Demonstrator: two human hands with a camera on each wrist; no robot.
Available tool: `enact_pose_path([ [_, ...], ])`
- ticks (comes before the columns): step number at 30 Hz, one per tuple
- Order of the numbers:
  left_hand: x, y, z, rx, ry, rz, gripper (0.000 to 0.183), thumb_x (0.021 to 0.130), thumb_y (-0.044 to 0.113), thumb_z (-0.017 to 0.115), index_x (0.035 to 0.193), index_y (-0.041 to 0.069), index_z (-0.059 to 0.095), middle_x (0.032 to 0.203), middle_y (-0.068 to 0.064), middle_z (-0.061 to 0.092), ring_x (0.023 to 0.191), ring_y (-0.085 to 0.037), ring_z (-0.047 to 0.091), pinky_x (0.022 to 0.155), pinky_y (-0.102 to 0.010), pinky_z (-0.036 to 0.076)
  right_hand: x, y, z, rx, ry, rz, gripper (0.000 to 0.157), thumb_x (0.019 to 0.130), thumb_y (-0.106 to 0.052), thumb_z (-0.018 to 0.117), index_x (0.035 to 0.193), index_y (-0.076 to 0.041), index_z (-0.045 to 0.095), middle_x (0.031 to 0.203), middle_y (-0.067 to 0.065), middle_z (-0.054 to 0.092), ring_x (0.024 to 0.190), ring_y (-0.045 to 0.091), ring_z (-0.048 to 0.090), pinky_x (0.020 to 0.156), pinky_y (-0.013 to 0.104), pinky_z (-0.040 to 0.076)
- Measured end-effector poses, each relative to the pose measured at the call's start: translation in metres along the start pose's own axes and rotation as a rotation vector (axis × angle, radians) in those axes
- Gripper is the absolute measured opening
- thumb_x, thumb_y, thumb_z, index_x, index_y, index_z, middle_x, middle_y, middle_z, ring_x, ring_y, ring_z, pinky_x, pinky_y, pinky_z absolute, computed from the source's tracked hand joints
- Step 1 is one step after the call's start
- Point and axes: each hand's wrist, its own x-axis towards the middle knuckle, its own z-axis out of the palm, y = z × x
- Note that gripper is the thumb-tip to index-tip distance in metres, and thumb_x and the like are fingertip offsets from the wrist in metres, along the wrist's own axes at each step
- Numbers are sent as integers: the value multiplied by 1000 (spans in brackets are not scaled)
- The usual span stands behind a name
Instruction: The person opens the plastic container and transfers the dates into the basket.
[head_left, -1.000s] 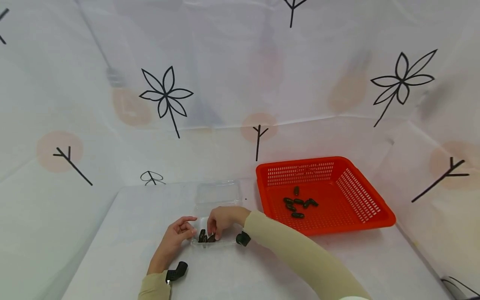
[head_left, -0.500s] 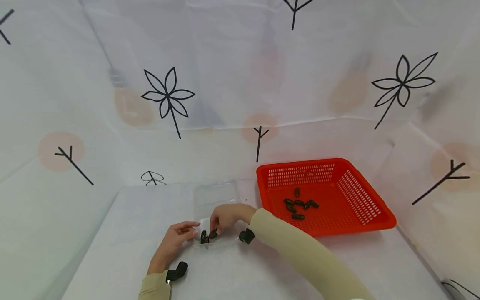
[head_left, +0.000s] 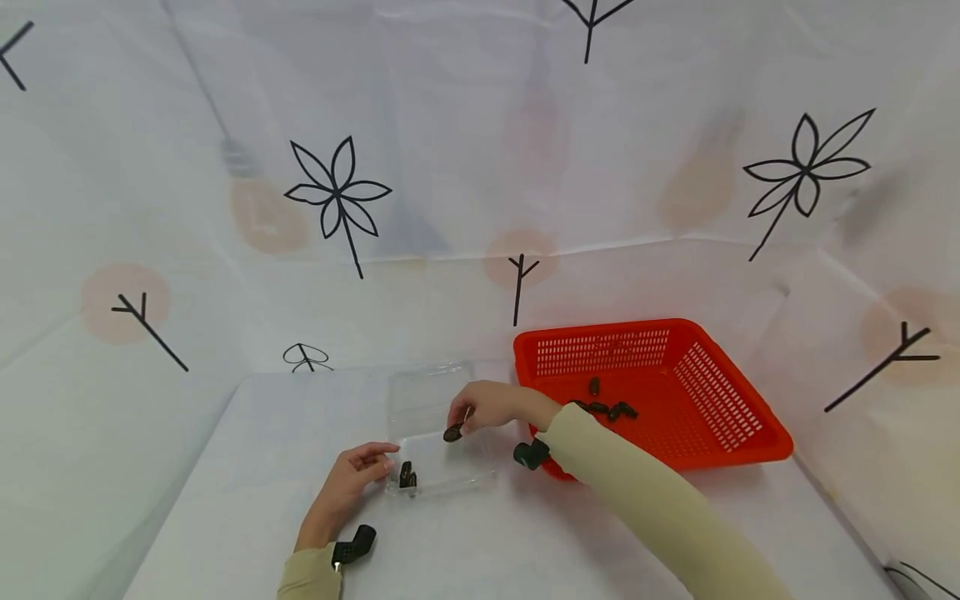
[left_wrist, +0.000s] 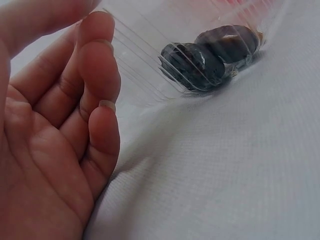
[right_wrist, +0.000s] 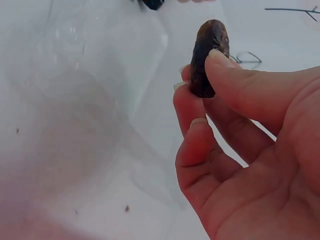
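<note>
My right hand (head_left: 491, 406) pinches a dark brown-black mussel (right_wrist: 210, 55) between thumb and fingers, raised over the back part of a clear plastic box (head_left: 450, 477). In the right wrist view the shell stands lengthwise above the fingertips. Two more mussels (head_left: 407, 475) lie side by side in the box's front left corner; the left wrist view shows these mussels (left_wrist: 200, 62) through the clear wall. Against the box's left side rests my left hand (head_left: 356, 475), its fingers loosely bent and the thumb near the wall. The transparent lid (head_left: 423, 390) lies folded back behind.
A red plastic basket (head_left: 720, 442) with slotted walls stands to the right, several mussels (head_left: 622, 410) on its floor. My right sleeve (head_left: 637, 492) crosses its front left corner. A patterned white cloth (head_left: 420, 308) rises behind the white table (head_left: 247, 467).
My right hand has lifted a mussel out of the box's front left corner and moved it back and to the right. The left hand has stayed nearly still.
</note>
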Motion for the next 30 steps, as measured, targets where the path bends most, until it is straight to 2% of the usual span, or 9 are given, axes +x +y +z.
enact_pose_path([
  [10, -1, 1, -2, 14, 13, -24, 34, 92, 8, 70, 121, -8, 65, 85, -4, 64, 75, -13, 56, 73, -25, 47, -43, 21, -37, 93, 160, -12, 17, 95, -5, 65, 107, -15, 72, 99, -6, 69, 96, 16, 62, 88, 35, 49],
  [13, 0, 2, -1, 6, 13, -35, 35, 92, 9, 71, 122, -7, 65, 86, -4, 64, 76, -13, 56, 72, -25, 47, -59, 30, -48, 88, 205, -4, 17, 95, -7, 64, 107, -15, 72, 100, -5, 69, 97, 18, 62, 89, 38, 50],
  [20, 0, 3, -1, 1, 15, -53, 36, 91, 9, 72, 122, -6, 65, 88, -5, 64, 76, -14, 57, 73, -25, 47, -98, 64, -63, 100, 301, 106, 15, 94, -9, 66, 107, -16, 71, 104, -2, 67, 102, 23, 60, 89, 42, 50],
  [26, 0, 2, -2, -1, 10, -36, 34, 92, 7, 70, 123, -8, 64, 86, -3, 64, 76, -13, 57, 73, -26, 47, -127, 97, -69, 125, 316, 195, 17, 95, -6, 64, 110, -10, 70, 102, 3, 67, 97, 33, 61, 86, 48, 51],
  [30, 0, 1, -3, 2, 8, -20, 34, 92, 8, 71, 122, -8, 65, 85, -2, 64, 75, -12, 57, 72, -25, 46, -144, 120, -68, 136, 324, 227, 15, 94, -5, 64, 108, -7, 71, 102, 5, 68, 97, 33, 62, 88, 50, 50],
])
